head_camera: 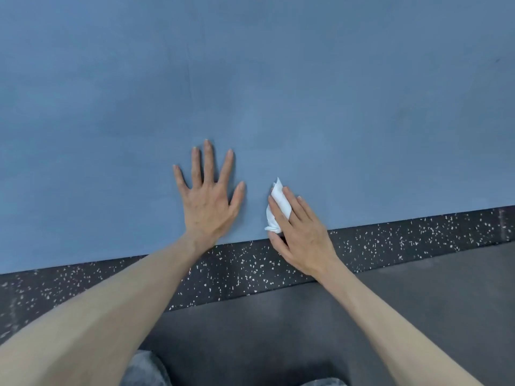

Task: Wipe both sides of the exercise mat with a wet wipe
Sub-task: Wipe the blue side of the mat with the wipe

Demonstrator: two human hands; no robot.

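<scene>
1. Two hands are in view, both near the front edge of the exercise mat (250, 79). Going left to right.
2. Your left hand (207, 201) lies flat on the mat with the fingers spread wide and straight, palm down. It holds nothing. My read: you're bracing the mat so it won't slide or ripple under the wiping hand, and maybe taking some of your own weight as you lean in.
3. Just beside it, apart and not touching, your right hand (299, 232) holds the wet wipe (278, 206). The fingers lie over the top of the wipe and press it to the mat; the thumb tucks at the bunched lower end. The grip looks like a loose pinch plus downward press.
4. The wipe is white, folded or crumpled into a narrow pad, its tip poking out past the fingertips. It sits on the mat right by the near edge, with the heel of the hand out over the floor.
5. The mat is blue-grey, matte, lying flat and filling most of the frame. Faint lighter and darker patches show across it; I cannot tell whether those are damp streaks or just wear. One thin crease line runs up the middle-left.
6. A speckled black floor strip (390, 240) runs along the mat's front edge, with plain dark flooring (278, 330) nearer you.
7. Judgement: the top side is in progress and the flip is not yet done.
</scene>
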